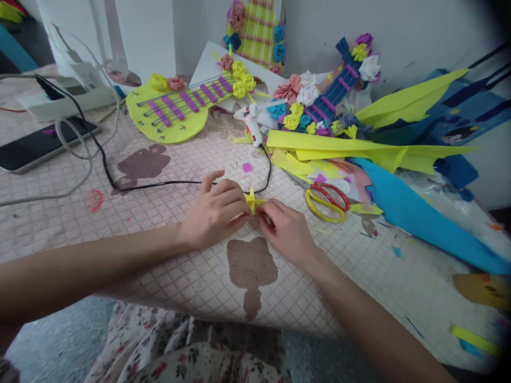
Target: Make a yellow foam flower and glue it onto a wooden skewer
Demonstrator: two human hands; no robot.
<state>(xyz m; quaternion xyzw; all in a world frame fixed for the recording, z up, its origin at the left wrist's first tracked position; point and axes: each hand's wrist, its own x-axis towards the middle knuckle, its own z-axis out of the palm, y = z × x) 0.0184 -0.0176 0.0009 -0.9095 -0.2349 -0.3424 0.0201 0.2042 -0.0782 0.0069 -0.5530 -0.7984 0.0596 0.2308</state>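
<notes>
A small yellow foam piece sits between both my hands above the checked tablecloth. My left hand has its fingers curled and pinched on the piece's left side. My right hand pinches it from the right, fingers closed. Most of the yellow piece is hidden under my fingers; only a pointed tip shows.
Yellow-and-red scissors lie just right of my hands. A white glue gun with a black cord stands behind them. Foam guitars with flowers, yellow and blue foam sheets, a phone and a power strip lie around.
</notes>
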